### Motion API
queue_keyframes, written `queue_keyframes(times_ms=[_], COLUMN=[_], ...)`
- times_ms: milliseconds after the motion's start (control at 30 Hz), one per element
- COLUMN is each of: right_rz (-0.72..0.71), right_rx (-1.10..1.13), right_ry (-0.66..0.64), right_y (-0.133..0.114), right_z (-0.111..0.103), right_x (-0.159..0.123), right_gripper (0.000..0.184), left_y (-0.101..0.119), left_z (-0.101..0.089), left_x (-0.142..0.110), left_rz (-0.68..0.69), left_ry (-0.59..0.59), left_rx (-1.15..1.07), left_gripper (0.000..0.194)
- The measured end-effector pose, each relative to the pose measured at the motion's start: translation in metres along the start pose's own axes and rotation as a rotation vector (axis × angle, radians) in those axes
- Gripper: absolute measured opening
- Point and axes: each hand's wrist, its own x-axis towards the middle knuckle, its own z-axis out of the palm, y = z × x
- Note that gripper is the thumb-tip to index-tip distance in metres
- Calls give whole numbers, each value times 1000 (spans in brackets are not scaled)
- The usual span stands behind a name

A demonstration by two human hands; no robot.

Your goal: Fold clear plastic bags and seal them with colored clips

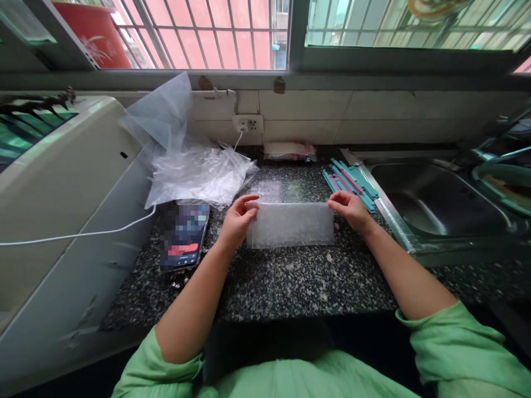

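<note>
Between my hands a translucent plastic bag [292, 225] is stretched out wide, its top edge nearly straight. My left hand [239, 219] pinches its upper left corner between thumb and fingers. At the upper right corner, my right hand [349, 210] has the same pinch. Just beyond my right hand lie several teal and pink strips [350, 182], apparently bag sealing clips, heaped beside the sink. A loose pile of clear plastic bags [203, 171] spreads out past my left hand. To the left of my left forearm rests a phone [186, 237] with its screen lit.
A steel sink [440, 199] is set into the speckled countertop [298, 287] on the right. A wrapped packet [289, 151] lies against the tiled wall below a socket [249, 124]. A white cable [103, 235] crosses to a pale appliance [74, 182] on the left.
</note>
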Motion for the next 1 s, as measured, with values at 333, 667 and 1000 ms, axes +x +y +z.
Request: queue_keyframes(times_ms=[333,667,1000], right_rz=[98,36,-14], right_rx=[-336,-216,-393], right_ry=[-649,-537,-640], right_y=[-12,-27,-22], right_z=[-9,64,54], right_x=[-6,-22,-25], right_gripper=[26,29,27], left_y=[1,-8,-9], left_z=[-3,23,12], left_x=[1,-17,-13], left_rz=[-31,-101,213], left_ry=[-55,-306,-93], left_rx=[158,281,601], left_gripper=[29,21,20])
